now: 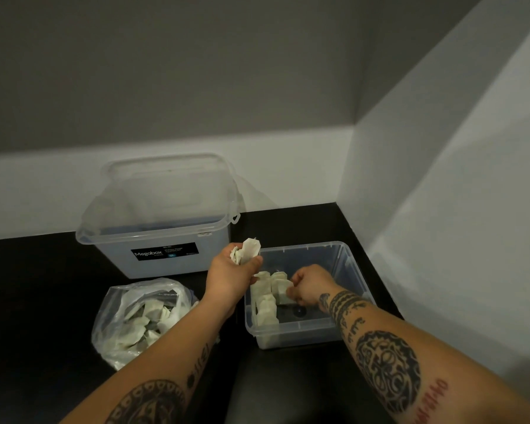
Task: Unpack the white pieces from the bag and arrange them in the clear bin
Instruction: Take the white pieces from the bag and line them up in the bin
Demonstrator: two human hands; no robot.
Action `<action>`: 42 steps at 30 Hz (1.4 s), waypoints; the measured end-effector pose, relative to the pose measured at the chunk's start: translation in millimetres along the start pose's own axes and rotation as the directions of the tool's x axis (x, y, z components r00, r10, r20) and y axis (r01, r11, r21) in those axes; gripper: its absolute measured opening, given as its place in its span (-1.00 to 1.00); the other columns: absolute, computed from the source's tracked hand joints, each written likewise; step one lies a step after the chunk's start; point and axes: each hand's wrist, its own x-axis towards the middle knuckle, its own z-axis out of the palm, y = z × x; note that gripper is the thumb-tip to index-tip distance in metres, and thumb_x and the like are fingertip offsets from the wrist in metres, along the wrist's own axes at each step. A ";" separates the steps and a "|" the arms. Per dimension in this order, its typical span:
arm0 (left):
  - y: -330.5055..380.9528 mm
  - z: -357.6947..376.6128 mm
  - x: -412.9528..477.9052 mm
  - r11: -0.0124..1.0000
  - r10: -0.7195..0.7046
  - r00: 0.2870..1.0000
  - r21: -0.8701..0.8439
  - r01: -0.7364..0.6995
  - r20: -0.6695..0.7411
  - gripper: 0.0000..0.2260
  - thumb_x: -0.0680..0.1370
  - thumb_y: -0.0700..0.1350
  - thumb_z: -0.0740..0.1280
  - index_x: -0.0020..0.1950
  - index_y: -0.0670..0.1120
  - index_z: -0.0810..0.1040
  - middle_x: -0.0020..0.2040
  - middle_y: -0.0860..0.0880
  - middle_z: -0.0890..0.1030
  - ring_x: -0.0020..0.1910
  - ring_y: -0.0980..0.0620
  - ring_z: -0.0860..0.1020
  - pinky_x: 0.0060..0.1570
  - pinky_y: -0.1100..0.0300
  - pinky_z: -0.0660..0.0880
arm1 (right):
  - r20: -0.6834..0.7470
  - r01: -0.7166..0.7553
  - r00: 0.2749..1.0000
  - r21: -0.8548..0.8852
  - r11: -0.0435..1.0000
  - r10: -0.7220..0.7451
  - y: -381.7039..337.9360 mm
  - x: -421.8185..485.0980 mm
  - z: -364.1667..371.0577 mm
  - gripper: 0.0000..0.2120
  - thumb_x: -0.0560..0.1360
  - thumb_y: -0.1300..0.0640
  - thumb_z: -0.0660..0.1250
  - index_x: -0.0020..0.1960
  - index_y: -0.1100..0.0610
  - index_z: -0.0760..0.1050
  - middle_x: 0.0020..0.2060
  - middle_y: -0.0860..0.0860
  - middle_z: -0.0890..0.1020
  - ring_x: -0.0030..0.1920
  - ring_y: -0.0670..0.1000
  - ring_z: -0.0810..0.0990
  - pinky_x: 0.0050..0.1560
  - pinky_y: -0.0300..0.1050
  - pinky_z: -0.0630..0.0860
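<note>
Two tattooed forearms reach out from us over the glossy black tabletop [43,301]. Nearest on our left, the crinkled clear plastic bag [141,316] lies open with white paper pieces inside. Beside it, our right hand [308,289] is down in the small clear plastic bin [300,332], fingers curled, pinching one of the flat white paper pieces [268,298] that stand in rows at the bin's left side. Our left hand [233,270] hovers just above the bin's far-left corner, fingers curled around a small bunch of white pieces [247,250]. Farther back stands a larger clear lidded storage box [162,234] against the white-and-grey walls [441,179] of a corner.
</note>
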 end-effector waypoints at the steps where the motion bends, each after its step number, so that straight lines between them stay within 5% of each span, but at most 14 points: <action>1: 0.7 0.3 -0.5 1.000 -0.003 1.000 0.001 0.003 -0.002 -0.75 0.55 -0.14 0.51 0.19 0.00 0.59 0.03 -0.05 0.68 0.01 -0.03 0.67 -0.22 0.22 0.61 | 0.010 -0.015 1.000 -0.038 0.999 0.015 0.1 3.5 2.9 -0.85 0.50 0.14 0.46 0.07 0.09 0.63 -0.04 0.05 0.70 0.01 0.04 0.68 0.16 0.01 0.63; 4: 0.7 0.9 -0.9 1.000 -0.010 1.000 0.011 0.010 -0.012 -0.71 0.54 -0.13 0.51 0.24 -0.02 0.59 0.05 -0.05 0.68 0.01 -0.03 0.67 -0.25 0.26 0.59 | 0.013 -0.041 0.999 -0.031 0.999 0.041 -0.2 14.2 8.8 -0.74 0.44 0.16 0.51 0.12 0.17 0.65 -0.05 0.14 0.72 -0.07 0.11 0.72 0.03 0.01 0.68; 10: -0.3 2.5 -1.9 1.000 -0.006 1.000 0.009 0.006 -0.026 -0.78 0.54 -0.15 0.52 0.12 0.05 0.59 0.01 -0.04 0.68 -0.02 0.00 0.67 -0.19 0.19 0.63 | -0.069 -0.158 0.986 -0.127 0.979 0.150 -9.4 29.2 21.3 -0.68 0.46 -0.01 0.51 0.12 0.15 0.61 -0.01 0.06 0.69 0.03 0.03 0.67 0.10 -0.09 0.63; 18: 1.4 4.5 -3.0 1.000 -0.009 0.999 0.024 0.010 -0.037 -0.80 0.54 -0.09 0.51 0.13 0.01 0.59 -0.03 -0.02 0.68 -0.06 0.03 0.67 -0.21 0.22 0.62 | -0.045 -0.230 0.973 -0.042 0.972 0.228 -9.9 32.0 17.8 -0.72 0.45 0.07 0.54 0.05 0.19 0.58 -0.14 0.08 0.66 -0.21 0.01 0.65 -0.33 -0.14 0.58; 20: 3.8 4.4 -3.5 1.000 -0.017 0.999 0.005 0.018 -0.033 -0.87 0.57 -0.09 0.46 0.10 -0.01 0.60 -0.05 -0.06 0.69 -0.07 0.02 0.68 -0.24 0.24 0.59 | -0.026 -0.181 0.983 -0.048 0.982 0.180 -8.5 28.8 12.1 -0.73 0.46 0.12 0.52 0.08 0.23 0.59 -0.14 0.11 0.65 -0.20 0.06 0.65 -0.33 -0.08 0.58; 24: 8.1 2.1 -3.7 0.993 -0.060 0.998 -0.105 0.059 0.001 -0.91 0.60 -0.20 0.33 0.05 -0.04 0.58 -0.01 -0.14 0.70 -0.02 -0.08 0.67 -0.16 0.12 0.63 | -0.061 -0.055 0.997 0.008 0.998 0.055 -4.7 26.8 -5.2 -0.70 0.40 0.12 0.52 0.07 0.24 0.66 -0.03 0.18 0.71 0.02 0.16 0.71 0.07 0.06 0.66; 29: 15.1 2.4 -6.7 0.990 -0.068 0.996 -0.121 0.074 0.049 -0.92 0.60 -0.17 0.37 0.08 -0.07 0.60 0.05 -0.19 0.68 0.04 -0.16 0.69 0.07 -0.09 0.68 | -0.123 0.096 0.990 0.237 0.967 -0.069 -29.0 -3.2 -33.7 -0.96 0.56 0.15 0.39 0.00 0.10 0.59 0.00 0.12 0.69 -0.03 0.10 0.70 -0.08 -0.09 0.67; 33: 22.4 5.3 -9.9 0.982 -0.049 0.990 -0.174 0.071 0.132 -0.87 0.62 -0.13 0.39 0.16 -0.09 0.60 -0.01 -0.13 0.69 -0.07 -0.04 0.68 -0.10 0.12 0.64 | -0.120 0.275 0.961 0.521 0.808 -0.250 -47.2 -36.1 -44.9 -0.85 0.64 0.02 0.31 0.17 0.00 0.58 0.06 0.00 0.67 0.01 -0.02 0.64 -0.16 -0.18 0.61; 36: 25.5 7.1 -10.6 0.974 -0.038 0.981 -0.214 0.079 0.189 -0.88 0.62 -0.14 0.42 0.14 -0.11 0.62 -0.07 -0.12 0.68 -0.16 0.01 0.66 -0.16 0.16 0.59 | -0.159 0.367 0.930 0.436 0.822 -0.331 -53.6 -47.1 -43.7 -0.80 0.60 0.02 0.37 0.21 0.01 0.60 0.06 -0.04 0.67 0.07 -0.01 0.65 -0.13 -0.17 0.62; 42: 26.5 7.2 -11.2 0.996 -0.005 0.990 -0.093 0.018 0.140 -0.90 0.60 -0.17 0.44 0.10 -0.05 0.62 0.01 -0.14 0.68 -0.02 -0.08 0.67 -0.10 0.11 0.63 | -0.257 0.397 0.910 0.308 0.864 -0.327 -47.2 -47.7 -44.1 -0.94 0.59 0.07 0.39 0.05 0.01 0.61 -0.08 -0.02 0.68 -0.03 0.02 0.67 -0.04 -0.11 0.63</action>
